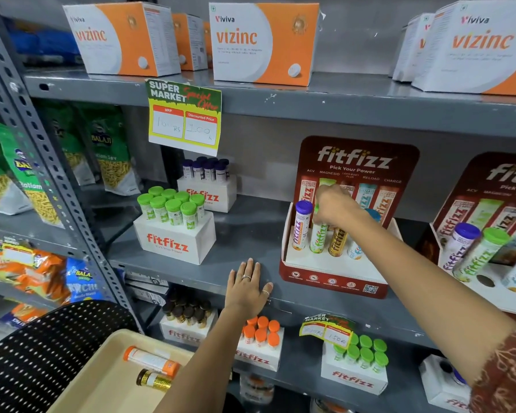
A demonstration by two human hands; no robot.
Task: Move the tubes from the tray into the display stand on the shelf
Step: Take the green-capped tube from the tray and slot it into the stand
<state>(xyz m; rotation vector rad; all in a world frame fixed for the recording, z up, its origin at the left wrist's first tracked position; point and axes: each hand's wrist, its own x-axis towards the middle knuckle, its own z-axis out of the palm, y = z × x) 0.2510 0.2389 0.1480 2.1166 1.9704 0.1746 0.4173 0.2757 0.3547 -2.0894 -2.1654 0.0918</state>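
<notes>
Four tubes in display stand [334, 278]; your right hand [332, 205] fingers grip the green-capped tube [318, 236]. Left hand [248, 289] flat, fingers open. Tray [108, 380], 7 o'clock: two left.

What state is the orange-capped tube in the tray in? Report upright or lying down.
Lying down. The orange-capped tube rests on its side on the floor of the tray, cap toward the left, beside a gold tube also on its side.

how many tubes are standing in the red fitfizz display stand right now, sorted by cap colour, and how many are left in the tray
In the display stand:
Purple-capped tube: 1
Green-capped tube, under the right hand: 1
Gold tube, cap hidden: 1
Blue-capped tube: 1
In the tray:
Orange-capped tube: 1
Gold tube: 1
Total: 6
</notes>
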